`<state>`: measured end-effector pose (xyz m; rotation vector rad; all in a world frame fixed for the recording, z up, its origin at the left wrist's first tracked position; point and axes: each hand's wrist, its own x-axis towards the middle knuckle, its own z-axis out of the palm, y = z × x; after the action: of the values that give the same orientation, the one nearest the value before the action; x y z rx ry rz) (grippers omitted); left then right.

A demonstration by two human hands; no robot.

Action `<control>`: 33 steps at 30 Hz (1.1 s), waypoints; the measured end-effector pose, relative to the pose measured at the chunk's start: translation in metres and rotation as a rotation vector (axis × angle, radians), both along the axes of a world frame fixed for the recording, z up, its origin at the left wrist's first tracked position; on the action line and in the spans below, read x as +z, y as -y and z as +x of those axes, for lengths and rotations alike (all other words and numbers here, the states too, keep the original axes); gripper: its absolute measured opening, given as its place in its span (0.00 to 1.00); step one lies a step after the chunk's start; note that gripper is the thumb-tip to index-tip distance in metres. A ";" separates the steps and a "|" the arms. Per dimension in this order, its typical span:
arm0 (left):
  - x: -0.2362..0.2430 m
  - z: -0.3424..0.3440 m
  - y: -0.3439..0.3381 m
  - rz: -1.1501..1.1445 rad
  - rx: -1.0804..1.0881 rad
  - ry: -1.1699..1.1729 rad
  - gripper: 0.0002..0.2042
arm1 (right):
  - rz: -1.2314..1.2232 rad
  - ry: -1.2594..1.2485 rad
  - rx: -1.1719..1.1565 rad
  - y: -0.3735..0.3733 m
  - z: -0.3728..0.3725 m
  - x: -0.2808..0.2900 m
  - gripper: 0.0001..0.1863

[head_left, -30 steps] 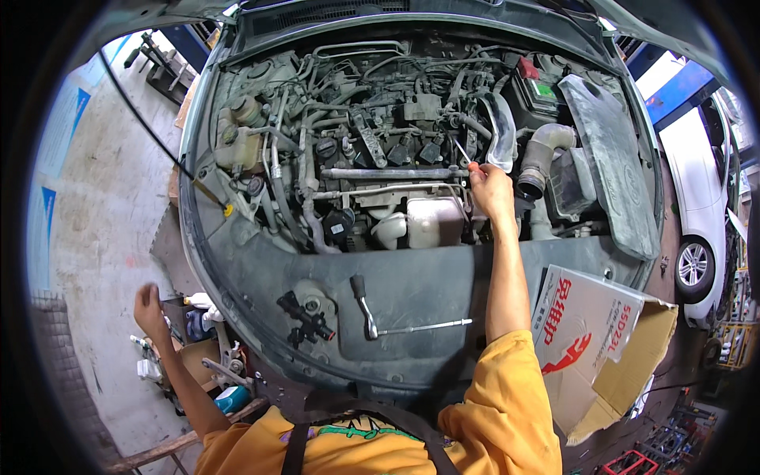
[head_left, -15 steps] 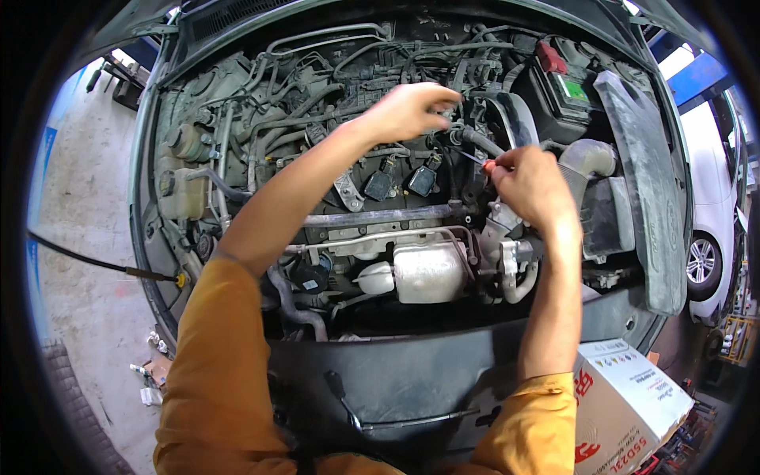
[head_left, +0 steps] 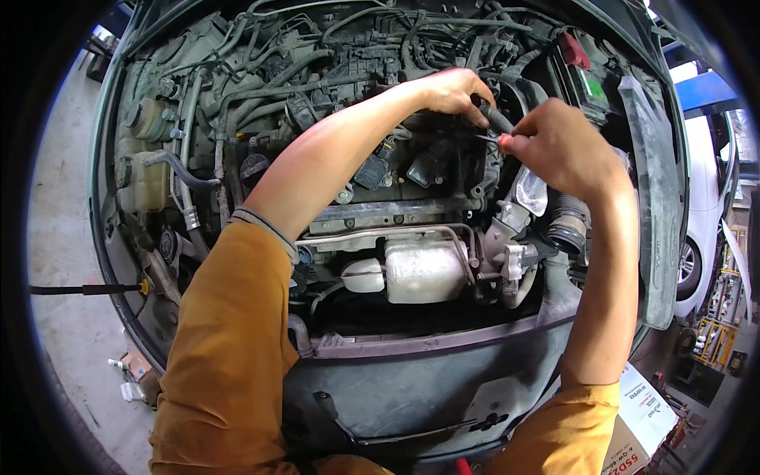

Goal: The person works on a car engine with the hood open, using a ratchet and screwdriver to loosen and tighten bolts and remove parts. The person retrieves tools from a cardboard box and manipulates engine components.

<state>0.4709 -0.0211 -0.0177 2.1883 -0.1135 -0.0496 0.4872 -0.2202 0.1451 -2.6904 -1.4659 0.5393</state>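
In the head view, my right hand [head_left: 566,150] is closed around the red handle of a small screwdriver [head_left: 504,143]. The tool's thin metal shaft points left, just below a dark rubber hose [head_left: 497,119]. My left hand [head_left: 459,91] reaches across the engine, with its thumb and fingers curled round the end of that hose. Whether the screwdriver tip touches anything is hard to make out. Below the left hand sit two black ignition coils, one of them an ignition coil [head_left: 431,165] partly in shadow.
A battery [head_left: 586,87] with a red terminal cover lies at the far right of the bay, beside a long grey panel [head_left: 653,198]. A ribbed air duct [head_left: 568,226] is near my right forearm. A silver heat shield [head_left: 426,271] and the front bumper cover [head_left: 396,380] are nearer me.
My left hand has moved right and closed on the hose. The right hand has shifted up and right with the screwdriver. The whole view has shifted too.
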 end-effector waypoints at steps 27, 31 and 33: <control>-0.051 0.017 -0.016 -0.393 -0.007 0.138 0.22 | -0.378 0.113 0.109 -0.085 -0.040 0.040 0.15; -0.045 0.015 -0.006 -0.397 -0.001 0.180 0.20 | -0.176 0.165 0.153 -0.064 -0.027 0.008 0.14; -0.038 0.007 -0.006 -0.351 0.020 0.171 0.22 | -0.036 0.137 0.110 -0.036 -0.038 -0.002 0.15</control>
<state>0.4781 -0.0149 -0.0554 1.8399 -0.1825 0.1577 0.4491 -0.1842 0.1433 -2.7365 -1.6613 0.3974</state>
